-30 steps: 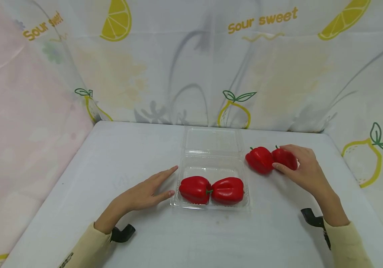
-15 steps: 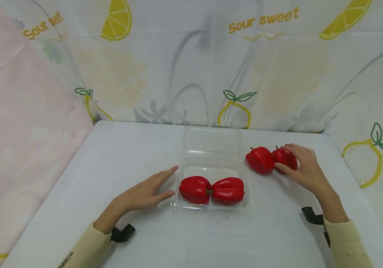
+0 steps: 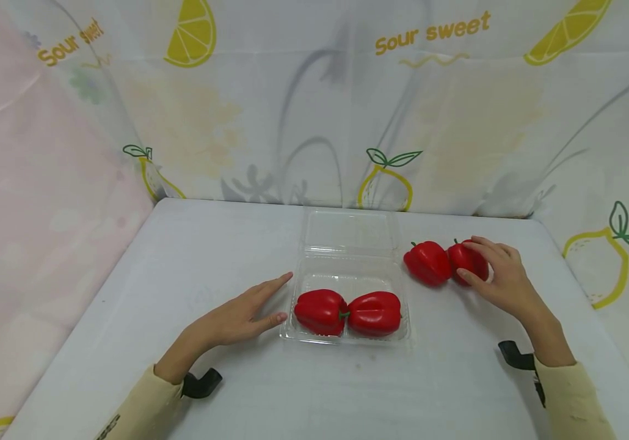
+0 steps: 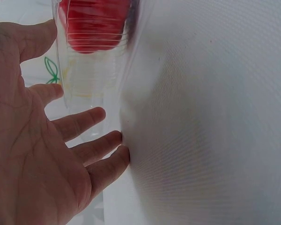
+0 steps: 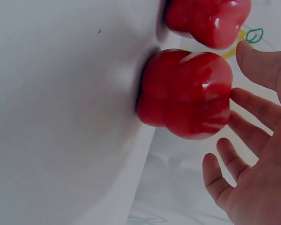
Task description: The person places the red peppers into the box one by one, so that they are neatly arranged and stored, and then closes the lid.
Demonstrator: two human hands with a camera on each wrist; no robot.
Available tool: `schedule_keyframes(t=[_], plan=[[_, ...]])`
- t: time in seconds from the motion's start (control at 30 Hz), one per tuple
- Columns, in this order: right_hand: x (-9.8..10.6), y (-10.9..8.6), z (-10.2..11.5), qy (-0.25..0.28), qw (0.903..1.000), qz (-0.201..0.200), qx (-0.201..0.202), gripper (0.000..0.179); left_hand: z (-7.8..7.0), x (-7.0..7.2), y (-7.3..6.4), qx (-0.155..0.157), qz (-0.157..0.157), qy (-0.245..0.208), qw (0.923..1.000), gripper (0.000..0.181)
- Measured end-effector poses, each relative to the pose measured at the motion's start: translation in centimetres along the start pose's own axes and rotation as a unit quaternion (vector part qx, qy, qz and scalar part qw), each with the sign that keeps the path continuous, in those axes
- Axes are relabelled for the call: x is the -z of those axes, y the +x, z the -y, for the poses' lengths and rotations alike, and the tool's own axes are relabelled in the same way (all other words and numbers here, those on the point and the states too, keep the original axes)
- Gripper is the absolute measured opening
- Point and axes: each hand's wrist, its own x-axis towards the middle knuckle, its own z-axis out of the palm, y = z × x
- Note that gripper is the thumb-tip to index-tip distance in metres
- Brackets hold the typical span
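In the head view, two red bell peppers lie side by side in the front of a clear plastic clamshell box (image 3: 347,269), a left pepper (image 3: 320,311) and a right pepper (image 3: 374,313). My left hand (image 3: 237,315) is spread at the box's left side, and its thumb and a fingertip reach the wall. Two more bell peppers stand on the table right of the box, an inner one (image 3: 427,263) and an outer one (image 5: 185,93). Around the outer pepper my right hand (image 3: 504,278) holds loosely bent fingers, with the thumb off its surface in the right wrist view.
The box's lid (image 3: 349,230) lies folded back toward the far table edge. A white cloth covers the table (image 3: 226,238). Behind it hangs a lemon-print curtain (image 3: 270,110). Black wrist mounts (image 3: 202,384) stick out under both forearms.
My right hand has drawn slightly back to the right, and its thumb has slid away from the gap between the two outer peppers. The left hand and the box stay put.
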Motion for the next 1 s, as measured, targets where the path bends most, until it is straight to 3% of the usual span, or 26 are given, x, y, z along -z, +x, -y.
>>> schedule_keyframes(t=[0.4,1.0], plan=[[0.6,-0.6,0.0,-0.049,0.9988,-0.001,0.0,0.059,-0.1,0.0,0.0,-0.001,-0.002,-0.003,1.0,0.076],[1.0,-1.2,0.3,-0.123,0.9902,0.007,-0.067,0.061,0.0,-0.1,0.0,0.004,-0.002,-0.001,1.0,0.076]])
